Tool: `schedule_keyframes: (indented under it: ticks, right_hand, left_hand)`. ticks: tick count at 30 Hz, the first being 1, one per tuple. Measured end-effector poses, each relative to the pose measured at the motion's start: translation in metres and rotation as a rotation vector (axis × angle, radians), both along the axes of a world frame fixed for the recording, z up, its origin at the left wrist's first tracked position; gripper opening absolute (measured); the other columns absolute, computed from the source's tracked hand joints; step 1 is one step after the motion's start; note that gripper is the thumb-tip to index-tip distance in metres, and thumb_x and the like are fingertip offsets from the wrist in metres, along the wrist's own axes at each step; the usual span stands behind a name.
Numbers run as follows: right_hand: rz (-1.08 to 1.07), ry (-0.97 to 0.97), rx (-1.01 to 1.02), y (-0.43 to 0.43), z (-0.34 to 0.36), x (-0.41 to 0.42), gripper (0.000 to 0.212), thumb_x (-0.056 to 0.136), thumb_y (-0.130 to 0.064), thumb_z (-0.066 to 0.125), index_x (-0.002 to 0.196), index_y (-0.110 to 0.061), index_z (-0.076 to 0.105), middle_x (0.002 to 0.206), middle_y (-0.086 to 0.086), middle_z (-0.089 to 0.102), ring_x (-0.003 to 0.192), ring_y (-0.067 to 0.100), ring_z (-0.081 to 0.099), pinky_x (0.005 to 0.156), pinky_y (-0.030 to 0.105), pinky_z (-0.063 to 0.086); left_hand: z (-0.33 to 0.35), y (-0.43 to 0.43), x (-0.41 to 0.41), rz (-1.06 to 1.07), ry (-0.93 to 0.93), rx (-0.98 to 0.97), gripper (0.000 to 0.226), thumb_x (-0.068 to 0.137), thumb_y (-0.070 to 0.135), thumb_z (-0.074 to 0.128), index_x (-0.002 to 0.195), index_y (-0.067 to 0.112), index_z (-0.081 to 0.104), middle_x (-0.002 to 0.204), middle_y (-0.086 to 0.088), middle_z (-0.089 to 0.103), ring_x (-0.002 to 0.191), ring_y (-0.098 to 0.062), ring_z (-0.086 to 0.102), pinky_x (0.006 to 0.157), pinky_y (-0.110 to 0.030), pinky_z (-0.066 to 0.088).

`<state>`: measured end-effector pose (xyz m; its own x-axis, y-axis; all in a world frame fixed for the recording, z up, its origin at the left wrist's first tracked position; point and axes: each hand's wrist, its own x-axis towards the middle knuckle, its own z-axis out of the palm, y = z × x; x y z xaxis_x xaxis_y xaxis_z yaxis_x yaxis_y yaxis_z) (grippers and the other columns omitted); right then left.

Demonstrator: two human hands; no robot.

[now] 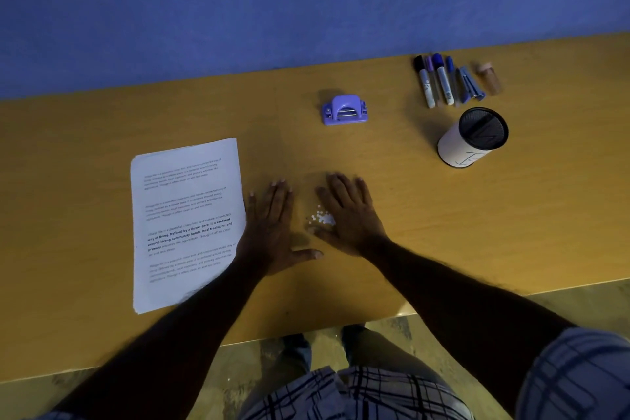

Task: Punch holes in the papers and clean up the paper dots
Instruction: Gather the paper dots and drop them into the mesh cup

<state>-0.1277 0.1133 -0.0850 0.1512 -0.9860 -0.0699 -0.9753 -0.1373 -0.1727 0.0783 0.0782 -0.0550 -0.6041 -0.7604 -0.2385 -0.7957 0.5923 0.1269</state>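
Observation:
A small heap of white paper dots (320, 217) lies on the wooden table (443, 222), between my two hands. My left hand (272, 228) rests flat on the table just left of the dots, fingers straight, thumb stretched out below them. My right hand (347, 211) lies flat on the right side of the dots, its thumb edge touching the heap. A stack of printed papers (185, 222) lies to the left, its right edge beside my left hand. The purple hole punch (345, 110) stands farther back on the table, apart from both hands.
A white cup with a black mesh inside (474, 138) stands at the right. Behind it lie several markers and pens (443, 82) and a small bottle (489, 77). A blue wall (306, 3) backs the table. The table's near edge runs below my forearms.

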Motion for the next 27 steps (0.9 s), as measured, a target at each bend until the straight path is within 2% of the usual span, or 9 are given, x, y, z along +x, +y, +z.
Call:
schedule_keyframes:
  ticks: [3, 6, 12, 18, 21, 24, 27]
  right_hand:
    - [-0.031, -0.022, -0.023, -0.001, -0.002, 0.002, 0.067, 0.094, -0.064, 0.031, 0.146, -0.021, 0.037, 0.157, 0.011, 0.029, 0.147, 0.031, 0.022, 0.117, 0.058, 0.020]
    - [-0.039, -0.032, -0.035, -0.002, -0.002, 0.001, 0.061, 0.095, -0.059, 0.034, 0.143, -0.022, 0.039, 0.155, 0.010, 0.032, 0.146, 0.030, 0.024, 0.115, 0.059, 0.025]
    - [-0.047, -0.007, -0.058, -0.007, 0.000, 0.006, 0.084, 0.077, -0.082, 0.040, 0.133, -0.019, 0.047, 0.146, 0.014, 0.040, 0.138, 0.034, 0.034, 0.110, 0.057, 0.028]
    - [-0.100, -0.037, -0.089, -0.007, 0.000, 0.011, 0.052, 0.095, -0.056, 0.038, 0.133, -0.022, 0.046, 0.145, 0.008, 0.042, 0.138, 0.028, 0.034, 0.111, 0.054, 0.031]
    - [-0.145, -0.173, -0.085, -0.007, 0.004, 0.006, 0.051, 0.098, -0.053, 0.036, 0.135, -0.020, 0.046, 0.146, 0.006, 0.042, 0.139, 0.024, 0.034, 0.114, 0.048, 0.027]
    - [-0.260, -0.393, -0.153, -0.002, 0.015, -0.014, 0.045, 0.098, -0.042, 0.038, 0.132, -0.015, 0.051, 0.142, 0.008, 0.048, 0.133, 0.024, 0.041, 0.110, 0.044, 0.032]
    - [-0.395, -0.452, -0.208, 0.011, 0.023, -0.037, 0.037, 0.099, -0.035, 0.038, 0.128, -0.017, 0.053, 0.137, 0.004, 0.050, 0.127, 0.022, 0.045, 0.104, 0.044, 0.038]
  left_hand:
    - [0.002, 0.001, 0.002, 0.023, -0.018, -0.001, 0.133, 0.059, 0.097, 0.028, 0.153, 0.005, 0.014, 0.163, -0.015, 0.006, 0.151, -0.033, 0.003, 0.118, -0.059, 0.007]
    - [0.002, 0.004, 0.004, 0.020, -0.015, 0.012, 0.133, 0.059, 0.096, 0.031, 0.153, 0.003, 0.014, 0.163, -0.016, 0.007, 0.151, -0.033, 0.005, 0.118, -0.059, 0.005]
    - [0.003, 0.008, 0.002, 0.007, -0.044, 0.000, 0.133, 0.058, 0.098, 0.015, 0.154, 0.006, 0.006, 0.164, -0.012, -0.001, 0.151, -0.031, -0.005, 0.120, -0.057, 0.002]
    - [0.004, 0.008, 0.005, 0.019, -0.019, -0.005, 0.130, 0.061, 0.097, 0.016, 0.154, 0.007, 0.006, 0.164, -0.012, 0.001, 0.151, -0.030, -0.002, 0.120, -0.056, 0.004]
    - [0.001, 0.011, 0.007, 0.012, 0.020, -0.029, 0.126, 0.065, 0.095, 0.018, 0.154, 0.006, 0.013, 0.163, -0.013, 0.008, 0.151, -0.031, 0.004, 0.119, -0.057, 0.004]
    - [-0.005, 0.016, 0.004, 0.005, 0.011, -0.041, 0.120, 0.069, 0.093, 0.020, 0.154, 0.008, 0.016, 0.163, -0.015, 0.009, 0.151, -0.033, 0.005, 0.118, -0.060, 0.005]
    - [-0.011, 0.021, -0.004, 0.025, 0.007, -0.054, 0.111, 0.074, 0.090, 0.019, 0.154, 0.013, 0.017, 0.163, -0.016, 0.008, 0.150, -0.036, 0.004, 0.117, -0.062, 0.006]
